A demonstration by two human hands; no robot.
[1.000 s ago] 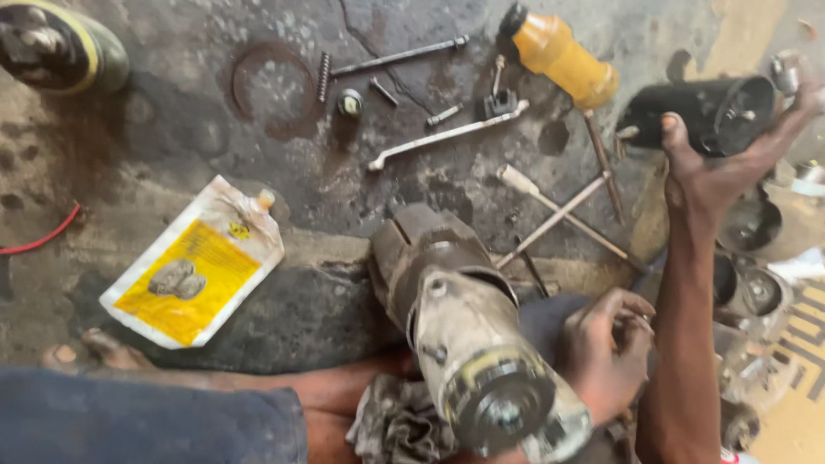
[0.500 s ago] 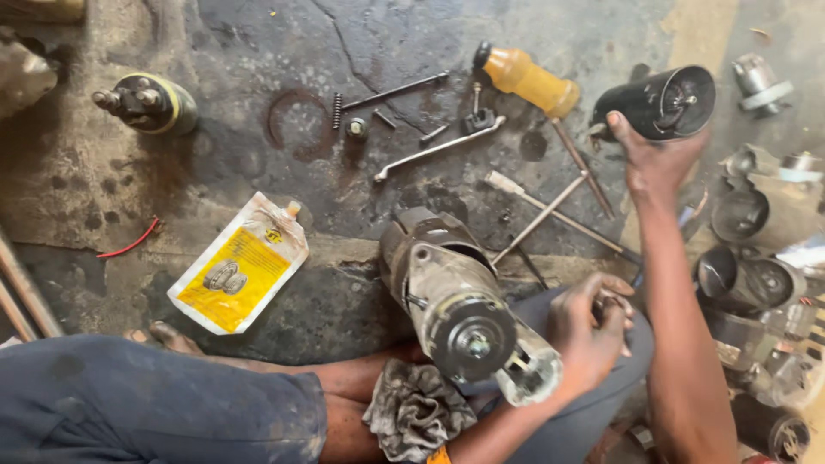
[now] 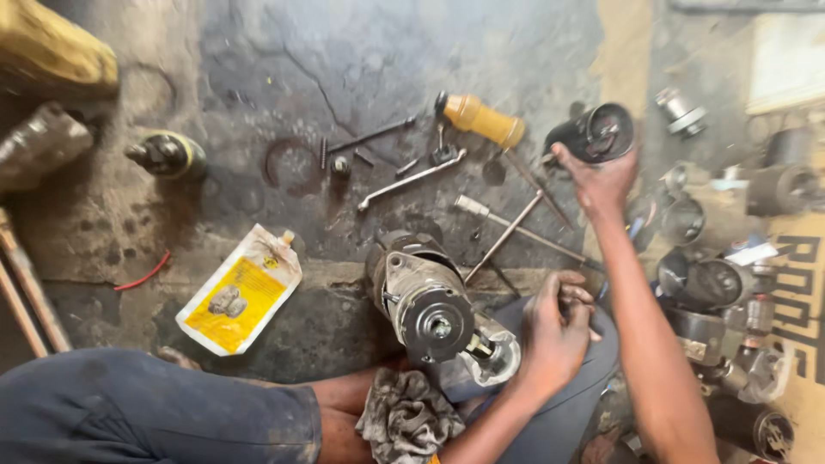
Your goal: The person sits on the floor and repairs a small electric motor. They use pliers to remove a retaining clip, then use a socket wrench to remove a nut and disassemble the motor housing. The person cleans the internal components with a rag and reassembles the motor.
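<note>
Black cylindrical housing gripped above the oily floor.
Right hand fingers close on it beside the orange-handled screwdriver; left hand is curled shut beside the grey starter motor.

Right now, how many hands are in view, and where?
2. Right hand reaches out to the black cylindrical motor housing on the floor. Left hand is closed beside the starter motor near the lap.
</note>
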